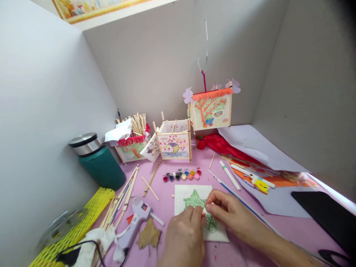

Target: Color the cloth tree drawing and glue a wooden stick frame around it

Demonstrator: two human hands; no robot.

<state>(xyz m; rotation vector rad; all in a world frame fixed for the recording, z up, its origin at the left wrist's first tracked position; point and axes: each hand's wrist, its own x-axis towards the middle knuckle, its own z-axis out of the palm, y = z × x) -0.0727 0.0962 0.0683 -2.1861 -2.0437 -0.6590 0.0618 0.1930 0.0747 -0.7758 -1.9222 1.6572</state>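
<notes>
Right hand grip (232, 211) is pinching a white bit (205, 211), left hand (185, 235) beside it (hold unclear), drawing (194, 199) underneath: fiddly handling, probably needs steadiness.

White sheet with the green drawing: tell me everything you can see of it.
The white sheet looks like thick paper, four-sided, and seems flat on the purple tabletop, nearer than the paint pots. A green, crayon-like drawing with pointed lobes, like a leaf, covers its middle. The left hand and right hand partly hide it, fingers close together over the drawing; whether they touch it is unclear.
</notes>
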